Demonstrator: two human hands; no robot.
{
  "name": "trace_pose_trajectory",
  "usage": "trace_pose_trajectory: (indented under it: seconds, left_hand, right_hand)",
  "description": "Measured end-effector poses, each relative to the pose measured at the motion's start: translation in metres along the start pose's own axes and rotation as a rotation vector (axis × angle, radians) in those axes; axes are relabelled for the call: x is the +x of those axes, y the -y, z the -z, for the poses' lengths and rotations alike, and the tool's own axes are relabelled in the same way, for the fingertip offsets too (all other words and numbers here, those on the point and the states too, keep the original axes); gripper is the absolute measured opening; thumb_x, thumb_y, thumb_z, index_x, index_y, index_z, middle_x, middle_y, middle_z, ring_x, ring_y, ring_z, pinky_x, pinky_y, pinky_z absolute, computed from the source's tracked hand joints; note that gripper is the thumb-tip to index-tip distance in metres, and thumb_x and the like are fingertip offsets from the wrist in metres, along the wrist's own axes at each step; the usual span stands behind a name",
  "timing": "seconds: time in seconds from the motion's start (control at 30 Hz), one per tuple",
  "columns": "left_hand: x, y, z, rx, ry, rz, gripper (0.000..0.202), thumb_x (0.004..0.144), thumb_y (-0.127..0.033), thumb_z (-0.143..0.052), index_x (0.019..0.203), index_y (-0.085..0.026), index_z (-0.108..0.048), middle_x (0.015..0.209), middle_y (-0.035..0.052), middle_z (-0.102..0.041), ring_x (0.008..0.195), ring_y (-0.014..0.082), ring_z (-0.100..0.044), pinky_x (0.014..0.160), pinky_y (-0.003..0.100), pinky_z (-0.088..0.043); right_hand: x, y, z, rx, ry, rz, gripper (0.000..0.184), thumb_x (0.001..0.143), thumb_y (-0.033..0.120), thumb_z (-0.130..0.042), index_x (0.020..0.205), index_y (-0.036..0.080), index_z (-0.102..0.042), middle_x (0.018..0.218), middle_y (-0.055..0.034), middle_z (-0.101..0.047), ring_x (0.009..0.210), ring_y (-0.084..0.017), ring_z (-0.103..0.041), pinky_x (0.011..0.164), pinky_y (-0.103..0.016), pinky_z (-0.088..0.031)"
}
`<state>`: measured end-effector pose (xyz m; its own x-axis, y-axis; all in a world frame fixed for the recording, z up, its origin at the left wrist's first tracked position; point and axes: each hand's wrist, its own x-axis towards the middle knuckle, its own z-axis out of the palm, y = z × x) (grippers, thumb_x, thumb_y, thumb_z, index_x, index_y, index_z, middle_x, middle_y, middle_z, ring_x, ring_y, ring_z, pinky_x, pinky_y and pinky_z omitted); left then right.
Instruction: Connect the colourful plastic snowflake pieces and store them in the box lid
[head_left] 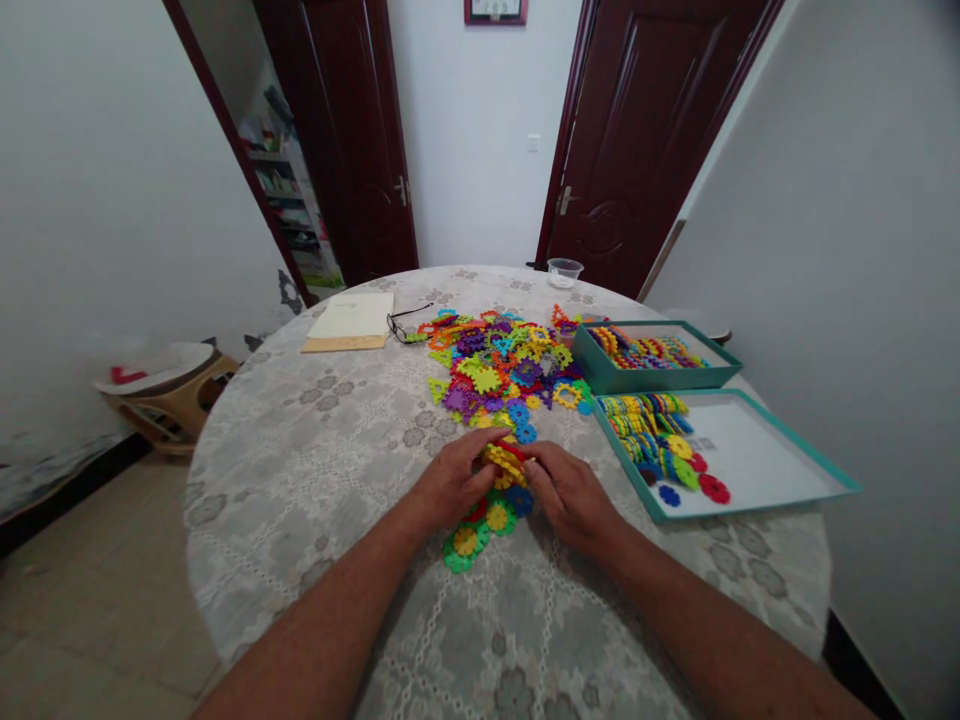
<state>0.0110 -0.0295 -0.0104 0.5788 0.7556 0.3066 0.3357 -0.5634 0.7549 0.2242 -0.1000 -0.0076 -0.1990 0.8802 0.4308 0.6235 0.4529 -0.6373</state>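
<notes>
Between both hands, just above the tabletop, is a small stack of yellow and red toothed plastic discs (507, 463). My left hand (459, 478) has its fingers closed around the stack's left side. From the right, my right hand (564, 488) pinches the edge of the same stack. Below the hands lie green discs with yellow centres (466, 541) and a dark blue disc (519, 499). Just beyond my fingers, light blue discs (525, 432) rest on the cloth. The inner fingers and part of the stack are hidden.
A heap of colourful plastic gears (487, 375) spreads over the table's middle. At right stand a teal box (660, 378) with rows of pieces and a shallow white lid (772, 450) holding discs. Glasses (397, 328), a paper pad (352, 318) and a clear bowl (564, 272) lie farther back.
</notes>
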Motion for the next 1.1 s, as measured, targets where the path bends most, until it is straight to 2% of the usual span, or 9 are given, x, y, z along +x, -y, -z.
trace_pose_trajectory:
  seconds: [0.2,0.33,0.47,0.63,0.73,0.83,0.93,1.03,1.1]
  left_hand:
    - [-0.001,0.0,0.0,0.016,-0.021,-0.06,0.054,0.089,-0.011,-0.055,0.142,-0.02,-0.061,0.135,0.0102,-0.069,0.125,0.0242,-0.065,0.114,0.042,-0.05]
    - [-0.004,0.001,-0.004,0.039,0.02,-0.117,0.06,0.094,-0.013,-0.052,0.154,-0.021,-0.051,0.147,0.0124,-0.062,0.137,0.0253,-0.058,0.121,0.046,-0.045]
    - [-0.007,-0.001,-0.009,0.041,0.068,-0.166,0.065,0.099,-0.015,-0.047,0.163,-0.023,-0.039,0.16,0.0134,-0.051,0.149,0.0268,-0.048,0.128,0.049,-0.039]
    - [-0.009,-0.002,-0.013,0.045,0.089,-0.173,0.063,0.103,-0.016,-0.04,0.164,-0.027,-0.035,0.164,0.0094,-0.048,0.152,0.0229,-0.046,0.129,0.046,-0.037]
    - [-0.009,-0.003,-0.011,0.053,0.095,-0.154,0.057,0.104,-0.021,-0.045,0.161,-0.027,-0.04,0.161,0.0085,-0.053,0.148,0.0226,-0.051,0.127,0.044,-0.04]
    - [-0.007,-0.004,-0.006,0.065,0.061,-0.139,0.049,0.103,-0.027,-0.054,0.152,-0.026,-0.052,0.146,0.0091,-0.066,0.132,0.0227,-0.065,0.115,0.041,-0.052]
    - [-0.005,-0.004,0.0,0.113,-0.037,-0.149,0.037,0.103,-0.027,-0.055,0.139,-0.024,-0.062,0.129,0.0086,-0.074,0.115,0.0213,-0.072,0.103,0.036,-0.059]
    - [-0.003,0.0,0.005,0.193,-0.149,-0.16,0.03,0.103,-0.026,-0.054,0.13,-0.023,-0.067,0.121,0.0087,-0.076,0.11,0.0213,-0.073,0.1,0.035,-0.059]
    - [-0.003,0.003,0.008,0.236,-0.19,-0.166,0.027,0.103,-0.025,-0.054,0.125,-0.022,-0.069,0.117,0.0085,-0.078,0.108,0.0212,-0.074,0.098,0.035,-0.06]
  right_hand:
    - [-0.003,0.0,-0.004,-0.024,0.026,0.034,0.048,0.096,0.029,-0.069,0.142,0.022,-0.054,0.127,-0.0119,-0.068,0.111,-0.026,-0.066,0.099,-0.041,-0.055]
    - [-0.003,-0.001,-0.015,-0.053,0.011,0.074,0.045,0.099,0.019,-0.057,0.144,0.022,-0.051,0.127,-0.0131,-0.065,0.115,-0.026,-0.063,0.102,-0.043,-0.054]
    - [-0.004,-0.002,-0.027,-0.101,-0.019,0.068,0.045,0.1,0.017,-0.051,0.145,0.021,-0.047,0.125,-0.0147,-0.064,0.115,-0.028,-0.063,0.101,-0.045,-0.054]
    - [-0.002,-0.002,-0.03,-0.086,0.012,0.021,0.035,0.097,0.017,-0.051,0.132,0.018,-0.053,0.119,-0.0131,-0.066,0.109,-0.026,-0.064,0.096,-0.041,-0.053]
    - [0.002,0.001,-0.022,-0.039,0.037,-0.068,0.022,0.095,0.018,-0.054,0.116,0.019,-0.058,0.108,-0.0087,-0.068,0.099,-0.024,-0.064,0.088,-0.036,-0.051]
    - [0.005,0.006,-0.009,0.026,0.025,-0.206,0.005,0.093,0.02,-0.057,0.097,0.021,-0.059,0.093,-0.0029,-0.066,0.085,-0.02,-0.062,0.075,-0.031,-0.046]
    - [0.006,0.011,0.006,0.109,0.038,-0.314,0.006,0.093,0.023,-0.056,0.088,0.021,-0.058,0.084,-0.0001,-0.064,0.078,-0.017,-0.059,0.068,-0.029,-0.041]
    - [0.008,0.016,0.026,0.164,0.109,-0.387,0.006,0.091,0.024,-0.058,0.095,0.021,-0.062,0.084,0.0015,-0.063,0.075,-0.016,-0.058,0.064,-0.026,-0.041]
    - [0.016,0.017,0.044,0.195,0.186,-0.424,0.025,0.089,0.024,-0.06,0.113,0.023,-0.064,0.085,0.0027,-0.065,0.069,-0.014,-0.058,0.059,-0.024,-0.042]
